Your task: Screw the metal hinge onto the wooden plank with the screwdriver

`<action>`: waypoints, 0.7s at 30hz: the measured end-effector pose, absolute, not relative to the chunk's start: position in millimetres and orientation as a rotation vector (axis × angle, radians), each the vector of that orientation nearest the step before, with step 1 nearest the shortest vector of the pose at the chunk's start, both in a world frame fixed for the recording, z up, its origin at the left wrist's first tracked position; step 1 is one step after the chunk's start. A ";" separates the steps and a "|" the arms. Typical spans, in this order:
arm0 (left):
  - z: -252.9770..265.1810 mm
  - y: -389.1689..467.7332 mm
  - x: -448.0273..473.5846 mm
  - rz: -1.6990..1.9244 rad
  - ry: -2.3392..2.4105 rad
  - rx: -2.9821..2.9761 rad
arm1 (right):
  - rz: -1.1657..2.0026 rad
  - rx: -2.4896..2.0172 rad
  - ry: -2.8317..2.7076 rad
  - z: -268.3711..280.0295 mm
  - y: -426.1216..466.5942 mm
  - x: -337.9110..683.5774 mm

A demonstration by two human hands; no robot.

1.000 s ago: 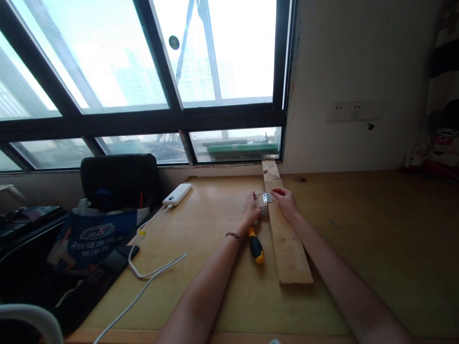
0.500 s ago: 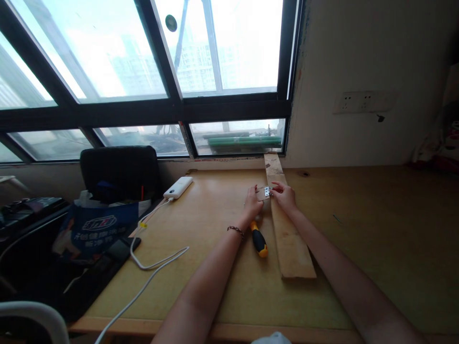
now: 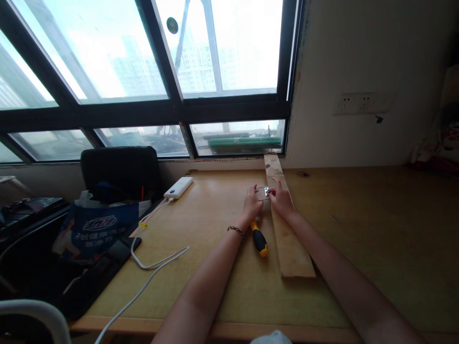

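Nearest the person, the white cable (image 3: pixel 145 268) looped over the left part of the tabletop (image 3: pixel 376 229), and the near end of the long wooden board (image 3: pixel 290 239) lay just right of centre. The board's long axis ran away from the person, leaning slightly left towards its far end. The screwdriver (image 3: pixel 259 241), with its yellow and black handle pointing towards the person, lay left of the board and beneath the left wrist, its shaft hidden.

Farther on, the hands met over the board's left edge. The left hand (image 3: pixel 252 204) was closed around a small flat piece (image 3: pixel 261 194), apparently wood, that stuck out to the right. At that piece's right end was the metal hinge (image 3: pixel 267 191), directly between the hands; the right hand (image 3: pixel 281 198), above the board, was nearer, thumb and fingertips pinched on the hinge's right edge. Whether they also held a screw could not be told. A thin metal fastener (image 3: pixel 336 219) lay well to the right.

Beyond, the board's far end reached the window (image 3: pixel 229 48)
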State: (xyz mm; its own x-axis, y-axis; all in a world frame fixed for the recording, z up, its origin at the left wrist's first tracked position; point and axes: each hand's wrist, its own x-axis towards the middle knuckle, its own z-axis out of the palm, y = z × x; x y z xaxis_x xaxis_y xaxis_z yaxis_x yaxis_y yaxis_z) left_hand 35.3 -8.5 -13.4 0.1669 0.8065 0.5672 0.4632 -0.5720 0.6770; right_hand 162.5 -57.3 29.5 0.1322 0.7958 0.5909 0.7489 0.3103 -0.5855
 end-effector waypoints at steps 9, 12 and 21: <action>-9.2 -13.0 34.9 1.341 1.267 2.124 | 0.033 -1.484 -1.662 30.9 -57.5 162.9; -9.6 -12.8 35.0 1.334 1.278 2.122 | 0.022 -1.503 -1.663 32.0 -58.4 163.0; -9.9 -12.3 35.4 1.335 1.285 2.142 | 0.032 -1.533 -1.682 32.6 -61.0 162.8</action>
